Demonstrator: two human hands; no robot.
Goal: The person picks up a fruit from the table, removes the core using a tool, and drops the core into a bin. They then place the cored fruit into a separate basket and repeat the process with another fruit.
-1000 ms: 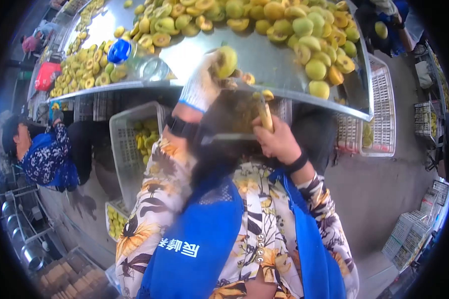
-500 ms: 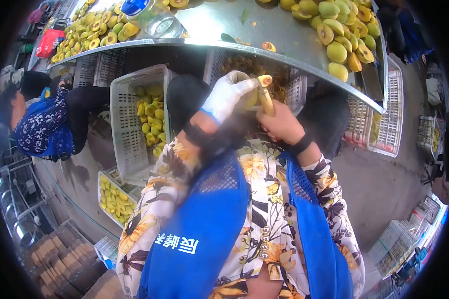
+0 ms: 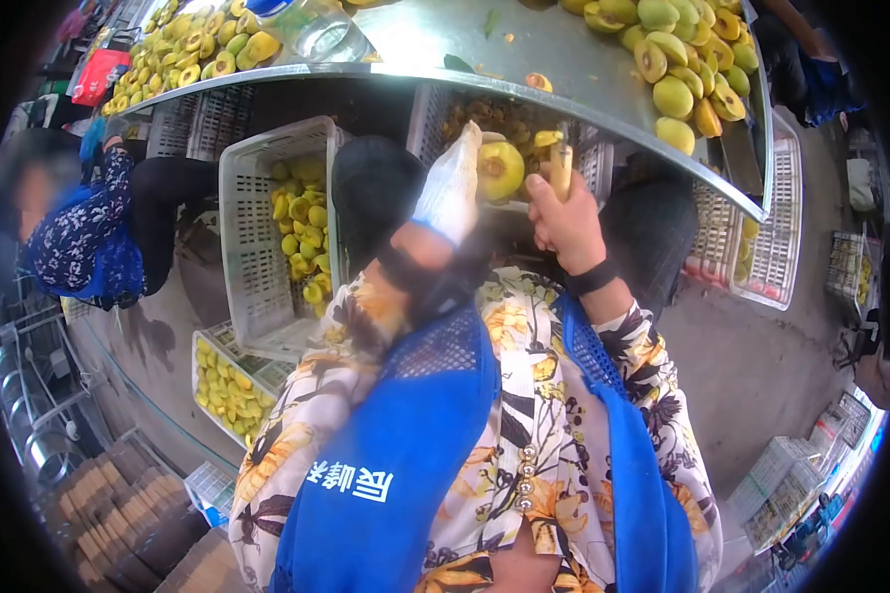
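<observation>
Left hand (image 3: 452, 188), white glove, fingers closed on halved yellow fruit (image 3: 499, 169), cut face now turned toward camera; half second ago tool sat against fruit.
Right hand (image 3: 567, 219), bare, fingers wrapped round yellow-handled tool (image 3: 561, 158), now lifted clear to right of fruit, just beside it. Judgement: cut done, fruit opened, pit hollow showing.
Fruit held just below counter (image 3: 524, 59) edge, over grey crate (image 3: 257, 247).
Farther: heap of halves (image 3: 682, 69) on counter; co-worker's sleeve (image 3: 89, 237) at left.
</observation>
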